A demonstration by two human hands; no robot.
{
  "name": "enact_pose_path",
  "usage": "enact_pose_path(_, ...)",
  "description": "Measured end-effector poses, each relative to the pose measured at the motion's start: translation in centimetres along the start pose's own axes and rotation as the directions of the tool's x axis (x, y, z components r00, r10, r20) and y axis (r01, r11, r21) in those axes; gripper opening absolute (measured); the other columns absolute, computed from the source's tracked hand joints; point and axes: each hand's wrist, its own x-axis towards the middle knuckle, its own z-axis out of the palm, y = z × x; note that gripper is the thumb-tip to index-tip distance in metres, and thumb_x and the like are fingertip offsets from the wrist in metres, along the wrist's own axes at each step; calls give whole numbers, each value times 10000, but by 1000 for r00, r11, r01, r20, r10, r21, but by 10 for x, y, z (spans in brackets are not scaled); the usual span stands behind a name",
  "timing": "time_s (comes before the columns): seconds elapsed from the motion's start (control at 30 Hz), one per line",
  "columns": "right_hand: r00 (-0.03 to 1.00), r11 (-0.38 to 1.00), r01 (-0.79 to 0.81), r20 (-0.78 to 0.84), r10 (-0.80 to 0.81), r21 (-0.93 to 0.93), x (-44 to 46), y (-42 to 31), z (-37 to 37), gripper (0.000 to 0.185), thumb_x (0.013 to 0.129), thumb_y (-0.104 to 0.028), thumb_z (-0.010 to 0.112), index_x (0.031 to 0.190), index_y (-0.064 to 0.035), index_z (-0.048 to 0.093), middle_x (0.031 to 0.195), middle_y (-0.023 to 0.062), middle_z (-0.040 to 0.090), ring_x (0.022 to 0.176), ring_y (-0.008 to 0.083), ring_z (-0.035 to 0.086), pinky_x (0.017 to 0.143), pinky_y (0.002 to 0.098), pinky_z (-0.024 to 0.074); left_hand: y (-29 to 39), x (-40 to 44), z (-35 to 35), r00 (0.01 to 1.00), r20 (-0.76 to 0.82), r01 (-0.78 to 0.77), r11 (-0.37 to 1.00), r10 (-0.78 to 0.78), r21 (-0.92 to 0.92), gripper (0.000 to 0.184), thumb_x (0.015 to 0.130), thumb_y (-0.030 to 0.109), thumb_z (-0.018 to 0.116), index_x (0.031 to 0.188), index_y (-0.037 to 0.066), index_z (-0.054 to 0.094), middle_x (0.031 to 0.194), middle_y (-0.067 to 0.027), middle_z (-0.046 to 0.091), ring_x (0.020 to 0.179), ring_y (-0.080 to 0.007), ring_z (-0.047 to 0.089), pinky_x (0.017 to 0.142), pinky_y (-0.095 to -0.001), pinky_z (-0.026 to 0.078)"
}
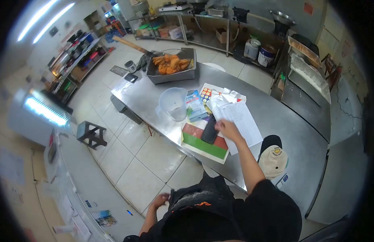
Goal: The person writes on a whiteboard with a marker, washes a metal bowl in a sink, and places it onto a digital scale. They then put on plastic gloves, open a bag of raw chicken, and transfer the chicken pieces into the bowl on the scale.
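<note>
My right hand (226,128) reaches over the steel table, its fingers curled in beside a black phone (210,130) and above a printed white sheet (239,117). Whether anything is pinched in those fingers is too small to make out. Low by my dark apron, my left hand (160,199) hangs with loosely bent fingers and nothing visible in it. Under the phone lies a board with red and green bands (201,144). A light blue packet (195,105) and a translucent plastic jug (173,104) stand just beyond, with crumpled silver foil (223,98) by the sheet.
Fried chicken (170,64) fills a deep metal tray (172,77) at the table's far end, with a wooden-handled strainer. Another phone (131,78) and a cup (130,65) are nearby. A cap (272,160) lies at right. A plastic stool (91,134) stands on the floor.
</note>
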Motion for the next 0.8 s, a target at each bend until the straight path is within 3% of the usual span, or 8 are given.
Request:
enact_pose_path(0.1, 984, 960, 23, -165, -72, -280, 115, 1, 17, 219, 815, -209, 678, 950, -38, 704, 923, 162, 714, 920, 301, 682, 795, 451, 522, 86, 65, -41, 872, -311, -335, 924, 378, 185, 319, 893, 115, 628, 1212, 111, 651, 1091, -52, 675, 930, -125, 626, 681, -281, 531)
enact_pose_path(0.17, 992, 868, -12, -113, -50, -497, 155, 23, 49, 195, 799, -194, 679, 932, -55, 714, 920, 152, 716, 935, 302, 670, 800, 448, 513, 171, 73, -50, 818, -327, -476, 876, 473, 78, 294, 909, 115, 616, 1200, 99, 650, 1119, -46, 665, 919, -128, 627, 705, -281, 528)
enact_pose_path(0.2, 997, 727, -22, -69, -34, -686, 173, 30, 57, 175, 783, -178, 681, 914, -71, 723, 918, 142, 717, 950, 302, 658, 805, 445, 503, 210, 76, -53, 812, -282, -513, 855, 511, 74, 293, 915, 118, 611, 1205, 92, 646, 1131, -46, 660, 920, -138, 629, 717, -281, 528)
enact_pose_path(0.37, 999, 648, -29, -10, 33, -761, 180, 38, 67, 144, 807, -166, 624, 886, -97, 722, 908, 121, 711, 930, 284, 642, 834, 434, 461, 353, 108, -47, 739, -42, -666, 739, 672, 101, 279, 905, 91, 621, 1180, 54, 653, 1142, -124, 654, 1041, -226, 643, 878, -342, 526)
enact_pose_path(0.5, 973, 759, -144, -230, -8, -635, 185, 58, 63, 138, 809, -131, 606, 842, -45, 709, 791, 142, 690, 796, 326, 663, 725, 452, 512, 428, 164, -26, 727, 116, -686, 723, 677, 80, 335, 904, 115, 638, 1228, 35, 601, 1168, -137, 637, 1048, -225, 638, 886, -341, 526)
enact_pose_path(0.57, 887, 973, -228, -416, 200, -18, 188, 70, 58, 175, 777, -171, 699, 866, -21, 707, 759, 141, 684, 758, 322, 672, 694, 419, 530, 462, 195, -6, 616, 46, -788, 615, 786, 39, 371, 909, 130, 644, 1256, 18, 572, 1191, -141, 629, 1046, -232, 640, 885, -346, 531)
enact_pose_path(0.6, 871, 947, -274, -374, 319, 169, 190, 80, 54, 265, 746, -234, 781, 879, -16, 707, 788, 124, 697, 774, 245, 683, 712, 359, 531, 479, 208, 7, 509, -17, -859, 509, 861, 60, 381, 912, 137, 646, 1261, 10, 563, 1190, -148, 629, 1038, -245, 645, 877, -348, 536)
enact_pose_path(0.8, 847, 793, -269, -257, 465, 547, 175, 74, 26, 214, 846, -182, 727, 978, -17, 693, 864, 45, 673, 787, 130, 633, 713, 278, 514, 533, 285, 52, 551, -246, -819, 573, 798, 26, 379, 944, 214, 628, 1262, 13, 580, 1213, -163, 627, 1020, -255, 655, 893, -354, 523)
